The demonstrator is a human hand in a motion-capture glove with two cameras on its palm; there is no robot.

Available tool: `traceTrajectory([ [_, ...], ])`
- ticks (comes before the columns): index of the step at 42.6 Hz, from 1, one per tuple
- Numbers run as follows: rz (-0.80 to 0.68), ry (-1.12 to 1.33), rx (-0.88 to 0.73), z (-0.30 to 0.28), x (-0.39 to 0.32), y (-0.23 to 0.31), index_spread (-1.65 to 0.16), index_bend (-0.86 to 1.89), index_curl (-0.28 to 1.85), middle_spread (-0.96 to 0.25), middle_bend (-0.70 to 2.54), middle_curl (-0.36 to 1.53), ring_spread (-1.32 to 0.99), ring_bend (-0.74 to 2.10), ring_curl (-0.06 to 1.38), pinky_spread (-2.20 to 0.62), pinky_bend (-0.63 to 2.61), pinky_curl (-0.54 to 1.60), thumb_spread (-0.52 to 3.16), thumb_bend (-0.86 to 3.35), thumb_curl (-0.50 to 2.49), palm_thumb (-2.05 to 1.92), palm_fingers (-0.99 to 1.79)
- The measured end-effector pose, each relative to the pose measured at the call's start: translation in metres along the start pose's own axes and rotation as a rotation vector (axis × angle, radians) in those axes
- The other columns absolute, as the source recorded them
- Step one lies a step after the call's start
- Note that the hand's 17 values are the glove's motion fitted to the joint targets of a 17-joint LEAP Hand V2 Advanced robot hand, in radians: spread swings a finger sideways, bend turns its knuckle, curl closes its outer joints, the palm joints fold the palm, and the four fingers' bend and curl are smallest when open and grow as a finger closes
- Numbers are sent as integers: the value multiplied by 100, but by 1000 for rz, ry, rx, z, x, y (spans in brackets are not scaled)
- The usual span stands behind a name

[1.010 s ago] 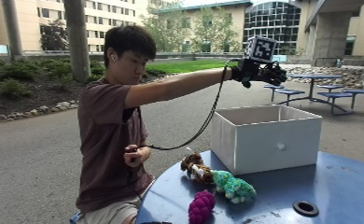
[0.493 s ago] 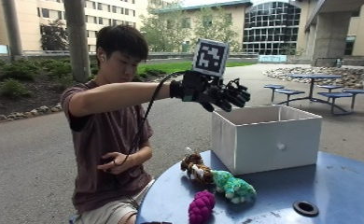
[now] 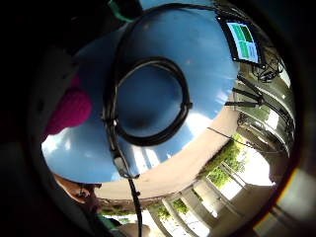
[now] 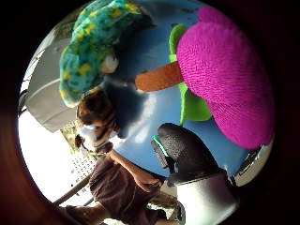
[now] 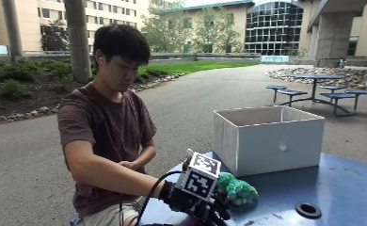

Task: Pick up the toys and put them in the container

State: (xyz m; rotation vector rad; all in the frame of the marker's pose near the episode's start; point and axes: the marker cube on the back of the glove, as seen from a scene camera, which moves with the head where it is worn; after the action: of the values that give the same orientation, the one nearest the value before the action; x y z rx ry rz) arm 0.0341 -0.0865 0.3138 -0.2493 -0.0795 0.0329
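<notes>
The blue surface (image 5: 334,188) carries a white box (image 5: 268,141), standing open-topped. Beside it lie a green toy (image 5: 238,190), a magenta knitted toy (image 4: 225,75) and a small tiger toy (image 4: 96,117). The gloved hand (image 5: 199,207) hovers above the magenta toy, fingers spread and holding nothing.

magenta knit toy (image 4: 225,79), teal plush (image 5: 236,189), tiger plush (image 4: 96,115), white container (image 5: 268,139)
</notes>
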Motion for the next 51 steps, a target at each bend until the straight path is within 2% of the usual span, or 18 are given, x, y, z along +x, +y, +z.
traceTrajectory([
  [3,1,-24,78,4,-3,-2,-17,11,7,-4,33,31,-16,81,37,-21,101,33,143,28,47,52,63],
  [8,-2,-43,195,8,-3,-5,-16,21,10,-13,56,40,-25,85,40,-34,96,32,145,36,50,66,101],
  [10,-11,-52,229,7,-3,-5,-15,23,12,-16,59,41,-27,84,40,-37,94,33,146,38,51,69,104],
  [11,-16,-55,244,8,-3,-6,-15,28,14,-17,68,45,-28,86,42,-38,91,33,146,39,51,71,120],
  [13,-22,-62,271,9,-5,-7,-14,30,16,-19,68,46,-30,86,44,-40,90,34,146,40,51,73,112],
  [15,-22,-78,304,9,-6,-10,-13,34,18,-20,81,51,-31,92,47,-41,87,34,146,41,52,75,131],
  [17,-14,-102,331,7,-7,-14,-13,40,21,-21,92,54,-32,96,48,-41,84,35,146,43,53,79,138],
  [19,-5,-120,325,2,-8,-17,-12,45,23,-21,98,57,-33,99,50,-41,84,35,144,43,55,81,139],
  [21,1,-132,284,-5,-9,-20,-10,62,29,-21,100,58,-32,109,53,-42,81,35,143,46,59,87,151],
  [27,-4,-137,206,-50,-25,-15,-3,91,40,-21,109,61,-26,119,57,-39,83,38,144,53,67,96,145],
  [30,-17,-111,205,-89,-36,-7,-7,98,44,-22,113,64,-31,120,58,-39,89,41,124,38,71,81,121],
  [32,-28,-84,214,-120,-46,1,-9,100,46,-23,116,66,-32,121,59,-39,91,42,115,33,73,76,115],
  [38,-43,86,287,-224,-84,25,-14,103,52,-23,120,70,-36,123,61,-40,97,46,93,18,77,62,107],
  [44,-94,0,394,-327,-162,51,-17,105,56,-23,123,73,-38,126,63,-39,99,48,77,14,84,60,104],
  [48,-77,160,462,-373,-196,56,-18,105,59,-23,124,75,-39,127,65,-39,100,49,68,12,87,61,103],
  [51,-125,184,497,-400,-232,58,-19,106,61,-23,124,76,-39,128,65,-39,100,50,62,11,90,61,103],
])
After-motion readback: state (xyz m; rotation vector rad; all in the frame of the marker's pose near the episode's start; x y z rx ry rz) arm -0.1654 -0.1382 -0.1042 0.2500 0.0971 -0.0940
